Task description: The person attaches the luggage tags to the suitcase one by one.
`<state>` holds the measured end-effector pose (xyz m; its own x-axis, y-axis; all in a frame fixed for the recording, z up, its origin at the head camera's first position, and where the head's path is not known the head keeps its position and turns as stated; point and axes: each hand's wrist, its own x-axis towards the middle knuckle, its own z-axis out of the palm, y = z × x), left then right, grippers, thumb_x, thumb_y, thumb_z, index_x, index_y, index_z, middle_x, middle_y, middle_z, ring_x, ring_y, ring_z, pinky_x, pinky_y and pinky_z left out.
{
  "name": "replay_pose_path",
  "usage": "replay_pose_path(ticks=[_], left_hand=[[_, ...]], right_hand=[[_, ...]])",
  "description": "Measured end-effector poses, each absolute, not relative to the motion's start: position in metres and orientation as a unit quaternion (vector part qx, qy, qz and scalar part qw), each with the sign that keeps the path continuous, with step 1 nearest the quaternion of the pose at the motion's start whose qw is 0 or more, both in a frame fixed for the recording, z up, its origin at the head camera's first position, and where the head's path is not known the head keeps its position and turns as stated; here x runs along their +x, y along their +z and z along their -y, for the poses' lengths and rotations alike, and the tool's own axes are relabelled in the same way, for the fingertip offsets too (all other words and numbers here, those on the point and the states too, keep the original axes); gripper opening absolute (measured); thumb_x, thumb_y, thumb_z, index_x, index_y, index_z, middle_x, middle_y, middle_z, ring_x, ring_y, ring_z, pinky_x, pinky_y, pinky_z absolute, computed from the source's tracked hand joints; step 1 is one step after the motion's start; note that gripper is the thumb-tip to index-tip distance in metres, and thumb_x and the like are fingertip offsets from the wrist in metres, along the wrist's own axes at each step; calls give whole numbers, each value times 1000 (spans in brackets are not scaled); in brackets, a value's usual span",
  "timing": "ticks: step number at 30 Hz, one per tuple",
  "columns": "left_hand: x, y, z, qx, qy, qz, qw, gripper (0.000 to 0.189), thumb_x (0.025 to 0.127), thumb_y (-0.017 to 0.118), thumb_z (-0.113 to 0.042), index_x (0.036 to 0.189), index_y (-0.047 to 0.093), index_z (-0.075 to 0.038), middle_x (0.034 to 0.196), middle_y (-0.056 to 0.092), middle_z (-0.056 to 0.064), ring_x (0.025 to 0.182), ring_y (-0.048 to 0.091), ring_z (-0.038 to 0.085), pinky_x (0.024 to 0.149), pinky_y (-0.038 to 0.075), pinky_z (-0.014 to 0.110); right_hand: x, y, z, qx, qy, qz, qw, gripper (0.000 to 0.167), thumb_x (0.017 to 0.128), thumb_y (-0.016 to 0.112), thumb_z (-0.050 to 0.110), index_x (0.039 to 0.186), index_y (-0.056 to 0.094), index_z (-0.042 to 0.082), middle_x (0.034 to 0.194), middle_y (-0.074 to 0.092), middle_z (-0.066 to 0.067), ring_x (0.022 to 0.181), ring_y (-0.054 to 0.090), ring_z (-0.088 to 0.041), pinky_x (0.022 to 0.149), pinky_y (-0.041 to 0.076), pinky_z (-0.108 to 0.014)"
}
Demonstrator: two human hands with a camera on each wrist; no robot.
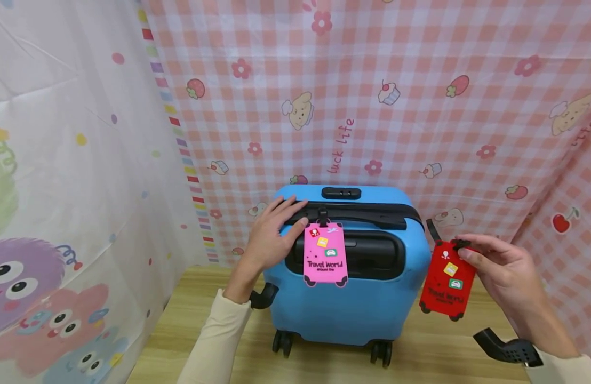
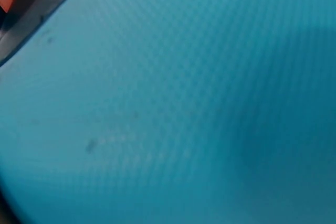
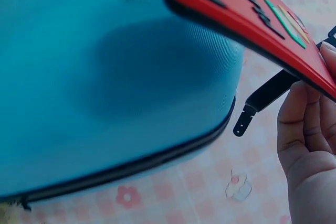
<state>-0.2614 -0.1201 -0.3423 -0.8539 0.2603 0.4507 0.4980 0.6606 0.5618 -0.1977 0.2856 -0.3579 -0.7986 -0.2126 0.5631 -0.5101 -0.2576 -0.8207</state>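
Observation:
A blue suitcase (image 1: 338,314) stands upright on its wheels in the middle of the head view. From its black top handle (image 1: 358,214) hangs a pink luggage tag (image 1: 324,266) with "Travel World" lettering. My left hand (image 1: 271,237) rests on the suitcase's upper left corner, fingers extended over the top and thumb tip at the pink tag's upper edge. To the right of the suitcase, my right hand (image 1: 497,266) pinches a red luggage tag (image 1: 441,290) by its top between thumb and fingers. Its black strap (image 3: 273,90) hangs loose, with a small holed end, in the right wrist view.
Behind the suitcase hangs a pink checked cloth (image 1: 396,133), which also covers the right side. A white cloth with cartoon figures (image 1: 132,186) hangs at the left. The floor (image 1: 204,314) is wood-patterned. A combination lock (image 1: 341,193) sits on the suitcase's top.

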Motion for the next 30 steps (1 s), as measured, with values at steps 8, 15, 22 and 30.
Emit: replay_pose_path(ticks=[8,15,22,30], left_hand=[[-261,-342,121,-216,-344,898,170,50,100,48,-46,145,53,-25,156,40,3,149,25,30,116,20,63],[-260,-341,120,-218,-346,898,165,50,100,48,-46,146,52,-25,157,39,3,149,24,29,116,19,63],[-260,-339,121,-219,-336,903,153,51,101,47,-45,147,50,-25,158,37,3,150,22,30,116,18,63],[-259,-336,121,-217,-342,903,141,50,102,47,-44,148,49,-25,159,35,4,151,20,30,117,16,63]], right_hand=[[-197,-346,-265,345,718,597,95,38,94,43,-23,127,58,-12,114,67,-8,99,63,-16,83,57,-25],[-199,-340,-243,429,737,518,59,37,93,41,-25,126,54,-18,121,66,-16,104,62,-22,86,56,-29],[-197,-341,-228,443,725,526,31,39,93,40,-25,125,58,-12,121,62,-13,102,61,-19,82,57,-28],[-193,-336,-219,413,701,582,22,39,95,45,-19,125,63,-1,116,63,-5,97,64,-15,76,58,-29]])
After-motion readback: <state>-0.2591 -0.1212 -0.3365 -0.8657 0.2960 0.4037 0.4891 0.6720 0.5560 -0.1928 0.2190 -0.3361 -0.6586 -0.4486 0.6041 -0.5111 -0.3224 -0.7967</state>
